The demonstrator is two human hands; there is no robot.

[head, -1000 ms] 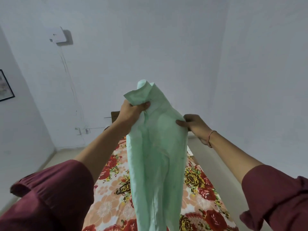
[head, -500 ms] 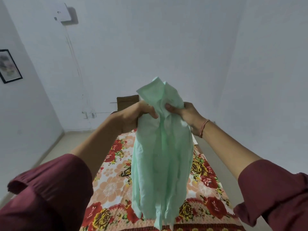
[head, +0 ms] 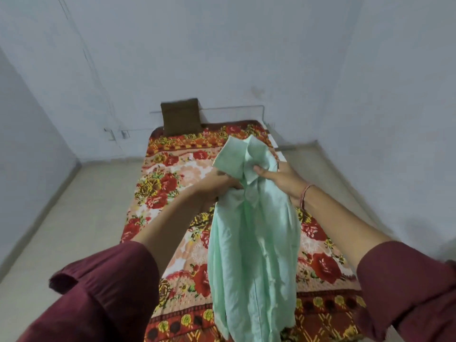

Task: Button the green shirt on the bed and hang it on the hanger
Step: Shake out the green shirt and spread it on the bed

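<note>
Green shirt hangs in the air above the floral-covered bed, bunched at its collar end between both hands and drooping in long folds toward the near side, where the frame cuts off its hem. The left hand holds the gathered cloth just below the collar from the left. Its fingers curl into the fabric, and the fingertips of that grip are buried in the folds. The right hand pinches the collar area from the right, thumb on the near face, with the rest of its grip hidden behind the cloth. Buttons and front opening are lost in the creases, so I cannot tell whether any are fastened. A brown cushion leans on the wall at the bed's far end. Maroon sleeves fill the near corners, cut off at the edges.
</note>
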